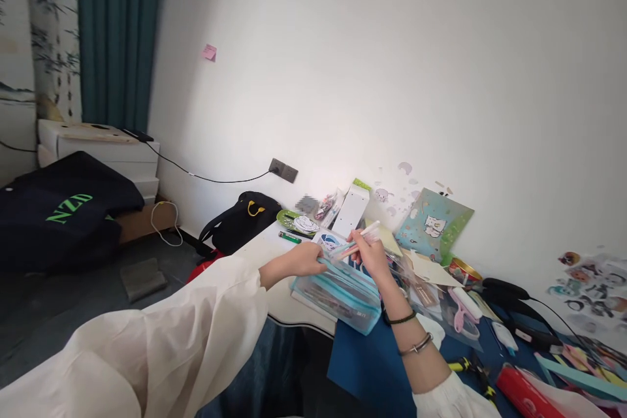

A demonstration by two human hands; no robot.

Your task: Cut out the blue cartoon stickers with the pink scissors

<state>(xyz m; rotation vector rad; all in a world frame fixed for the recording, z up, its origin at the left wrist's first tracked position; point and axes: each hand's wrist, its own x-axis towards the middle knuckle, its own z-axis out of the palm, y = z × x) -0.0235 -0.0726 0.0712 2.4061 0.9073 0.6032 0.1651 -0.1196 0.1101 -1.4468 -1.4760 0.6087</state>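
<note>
A see-through pencil case with light-blue edging (343,297) lies near the front of the white desktop, partly over a dark blue mat. My left hand (304,259) is closed on the case's upper left edge. Above the case, my right hand (371,256) is closed around a few slim pens (370,228), white and pinkish, which slant up to the right. Its fingers hide part of the pens, so how many there are is unclear. Some dark, slender contents show dimly through the case wall. Behind my hands lies a card with a blue cartoon picture (329,241).
Behind the case are a green plate (289,217), a green marker-like stick (290,237) and a white box (351,210). Rightward lie a pink-handled brush (460,313), black headphones (526,320), yellow-black pliers (473,369) and a red pouch (526,395). A black bag (245,222) stands left.
</note>
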